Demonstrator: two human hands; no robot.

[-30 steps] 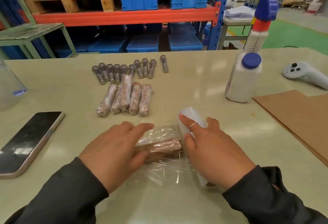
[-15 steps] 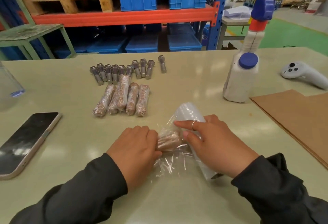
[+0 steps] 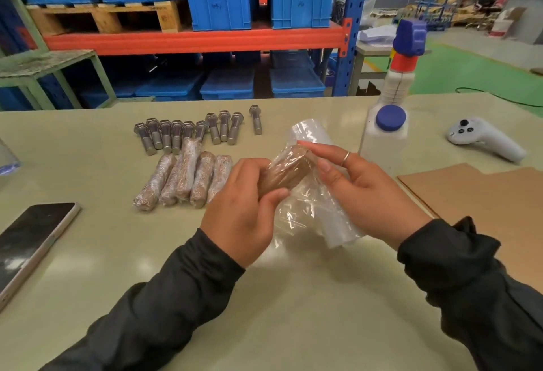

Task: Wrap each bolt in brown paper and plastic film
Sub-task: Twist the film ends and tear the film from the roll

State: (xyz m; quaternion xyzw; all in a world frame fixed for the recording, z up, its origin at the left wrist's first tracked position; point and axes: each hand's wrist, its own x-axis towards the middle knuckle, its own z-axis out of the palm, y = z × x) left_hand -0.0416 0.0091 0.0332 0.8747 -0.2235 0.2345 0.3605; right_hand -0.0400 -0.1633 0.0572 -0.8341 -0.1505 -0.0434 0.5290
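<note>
Wrapped bolts (image 3: 182, 178) lie before bare bolts (image 3: 188, 132); phone (image 3: 28, 241) left.

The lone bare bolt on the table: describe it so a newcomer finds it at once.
Start at the pale green table and find the row of bare bolts along its far side, behind the wrapped bundles. Follow the row rightward to the lone bolt. It alone lies apart from the rest, across a clear gap.

Bare desk (image 3: 293, 312) lies open in front of both hands. Ahead on the left, a cluster of wrapped bolts (image 3: 182, 178) and a row of bare bolts (image 3: 188, 132) block the way. A phone (image 3: 29, 241) occupies the near left edge. On the right stand two bottles (image 3: 385, 135), a controller (image 3: 484, 140) and brown paper sheets (image 3: 484, 197).
</note>
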